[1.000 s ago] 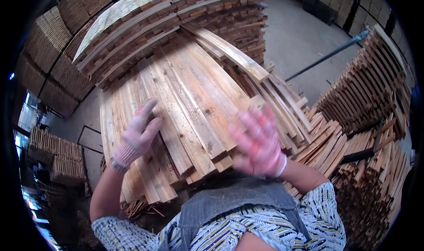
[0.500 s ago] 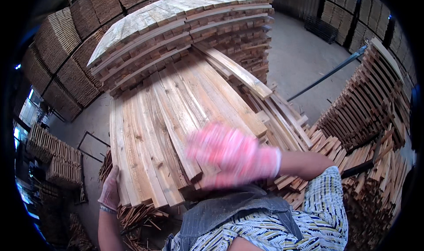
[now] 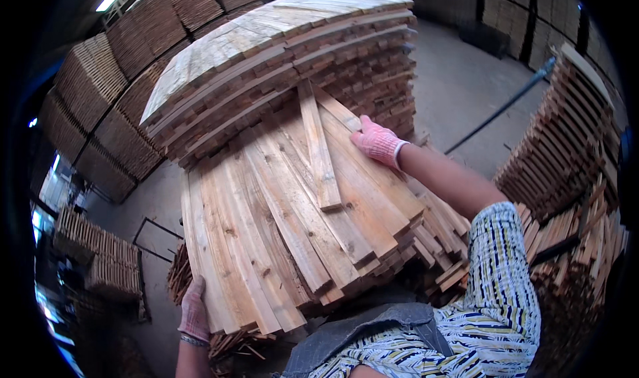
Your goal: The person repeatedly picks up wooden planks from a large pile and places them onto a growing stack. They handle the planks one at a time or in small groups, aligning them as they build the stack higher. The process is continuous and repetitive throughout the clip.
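A layer of long pale boards (image 3: 266, 205) fans out before me. At its left edge, my left hand (image 3: 194, 311) in a pink-white glove lies along the side of the outermost board, fingers stretched. My right hand (image 3: 377, 143), gloved alike, reaches to the far right and closes on the near end of a narrow board (image 3: 337, 110); some of its fingers are hidden. Just left of that hand, a short loose board (image 3: 319, 155) lies slanted on top of the layer, touched by neither hand.
A tall stack of boards (image 3: 286, 52) rises behind the layer. Loose wood strips (image 3: 442, 271) lie lower on the right, beside a leaning stack of slats (image 3: 559, 138). A blue pole (image 3: 502, 105) slants over the floor. More stacked wood (image 3: 100, 258) stands at left.
My right hand has swung from near my chest to the far right and taken hold of a narrow board. A short board now lies slanted on the layer. My left hand stays at the edge.
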The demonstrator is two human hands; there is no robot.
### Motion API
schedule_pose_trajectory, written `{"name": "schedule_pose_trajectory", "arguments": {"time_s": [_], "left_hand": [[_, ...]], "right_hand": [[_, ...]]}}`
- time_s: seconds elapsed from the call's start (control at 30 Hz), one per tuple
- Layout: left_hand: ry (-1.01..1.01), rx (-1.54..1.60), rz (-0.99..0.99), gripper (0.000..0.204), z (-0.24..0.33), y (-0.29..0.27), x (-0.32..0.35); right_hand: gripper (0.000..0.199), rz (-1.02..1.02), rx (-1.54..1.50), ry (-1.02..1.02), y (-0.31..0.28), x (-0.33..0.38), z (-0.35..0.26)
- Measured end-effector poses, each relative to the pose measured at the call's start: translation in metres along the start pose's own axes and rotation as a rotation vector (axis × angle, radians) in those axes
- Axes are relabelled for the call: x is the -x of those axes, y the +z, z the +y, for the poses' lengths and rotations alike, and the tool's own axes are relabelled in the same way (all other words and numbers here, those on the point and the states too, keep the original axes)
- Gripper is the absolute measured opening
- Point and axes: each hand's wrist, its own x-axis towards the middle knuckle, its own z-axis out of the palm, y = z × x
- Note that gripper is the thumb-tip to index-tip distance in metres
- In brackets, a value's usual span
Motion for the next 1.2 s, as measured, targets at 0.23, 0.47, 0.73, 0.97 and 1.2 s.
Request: {"name": "schedule_pose_trajectory", "arguments": {"time_s": [0.23,0.47,0.73,0.97,1.2], "left_hand": [[0.008,-0.013,0.029,0.049,-0.002,0.006,-0.003],[-0.016,-0.015,0.077,0.046,0.006,0.009,0.001],[0.057,-0.128,0.112,0.047,-0.001,0.004,-0.003],[0.052,-0.066,0.082,0.047,-0.004,-0.003,-0.003],[0.03,-0.13,0.085,0.048,-0.001,0.003,-0.004]], "right_hand": [[0.082,0.011,-0.116,-0.019,-0.02,-0.045,-0.002],[0.093,-0.127,0.312,-0.093,-0.006,-0.031,-0.033],[0.075,-0.073,0.365,-0.203,0.043,0.008,-0.096],[0.064,-0.199,0.577,-0.297,-0.021,-0.004,-0.079],[0.074,-0.256,0.465,-0.334,-0.035,-0.023,-0.03]]}}
